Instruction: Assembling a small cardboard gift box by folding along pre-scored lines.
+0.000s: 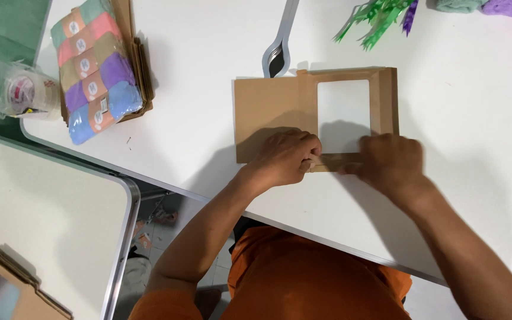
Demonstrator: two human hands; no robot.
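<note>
1. A white table (475,106) fills most of the view; a second white table (48,219) with a metal edge sits at the lower left, its far side cut off.
2. A flat brown cardboard box blank (268,109) with a rectangular window cut-out lies on the white table in front of the person, near the middle of the view.
3. The left hand (285,157) presses down on the near edge of the blank, fingers curled onto a narrow folded flap (333,162).
4. The right hand (392,161) lies just beside it on the same flap, fingertips pinching the fold; both hands are close together, and the flap's middle is partly hidden under them.
5. At upper left a pack of rolled cloths (96,68) in green, pink, tan, purple and blue, each with a small round label, rests on a stack of brown cardboard (140,56).
6. A clear crumpled plastic wrapper (16,89) sits at the table's left corner; its contents are hard to make out.
7. A grey metal tool (280,44) lies above the blank, its top cut off.
8. Green and purple shredded strips (377,18) and folded cloths (487,6) are cut off at the top edge.
9. A windowed brown box (7,293) shows in the lower left corner.
</note>
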